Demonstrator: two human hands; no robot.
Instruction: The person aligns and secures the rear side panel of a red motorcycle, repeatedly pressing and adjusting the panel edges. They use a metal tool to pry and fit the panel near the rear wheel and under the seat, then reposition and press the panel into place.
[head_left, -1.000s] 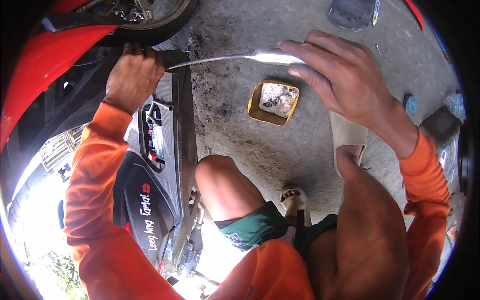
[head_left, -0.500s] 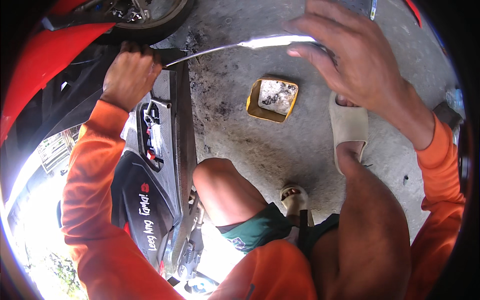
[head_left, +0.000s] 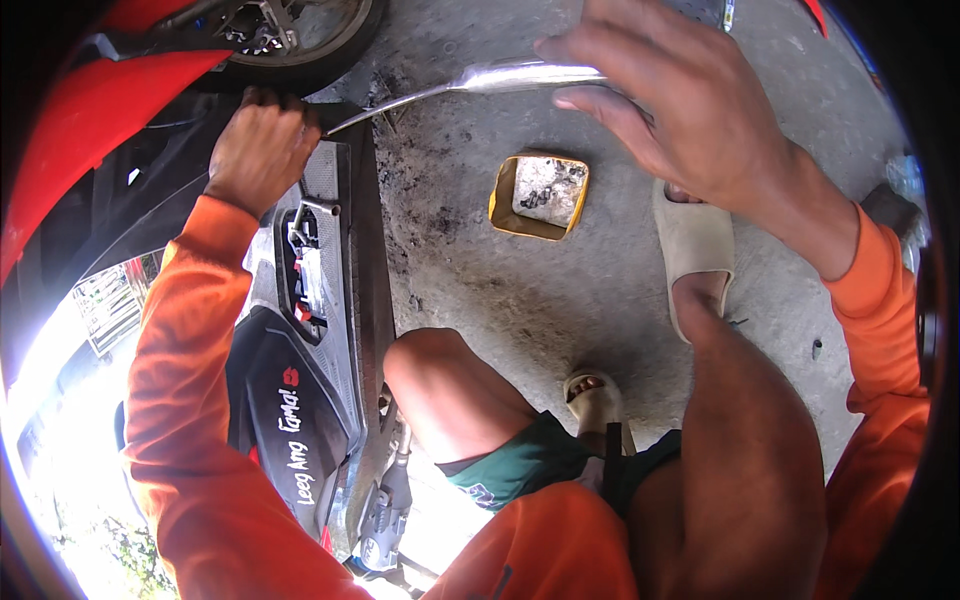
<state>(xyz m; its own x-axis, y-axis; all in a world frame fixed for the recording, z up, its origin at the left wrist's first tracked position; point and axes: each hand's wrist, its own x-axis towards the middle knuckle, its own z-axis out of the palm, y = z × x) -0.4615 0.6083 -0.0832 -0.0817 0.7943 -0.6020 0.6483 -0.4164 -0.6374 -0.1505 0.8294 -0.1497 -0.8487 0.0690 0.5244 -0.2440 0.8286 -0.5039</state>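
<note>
My left hand (head_left: 262, 145) is closed at the front of the scooter's floorboard (head_left: 325, 185), curled around the thin end of a long metal tool (head_left: 400, 100). Its slim shaft runs rightward into a thick, shiny, handle-like part; glare hides what kind of tool it is. My right hand (head_left: 680, 100) is at the thick end, with thumb and fingers apart on either side of it. The far end of the tool is hidden behind that hand. In the floorboard is an oblong opening (head_left: 305, 270), with a metal bar (head_left: 320, 207) standing out at its top.
A yellow-rimmed, cut-down container (head_left: 540, 230) with dark residue inside stands on the stained concrete floor (head_left: 450, 260). The scooter's front wheel (head_left: 340, 50) and red panel (head_left: 90, 130) are at upper left. My sandalled foot (head_left: 695, 240) rests at right, near a clear plastic bottle (head_left: 905, 175).
My right hand and the thick part of the tool have shifted slightly left. My left hand stays at the front of the floorboard. The whole view has moved a little.
</note>
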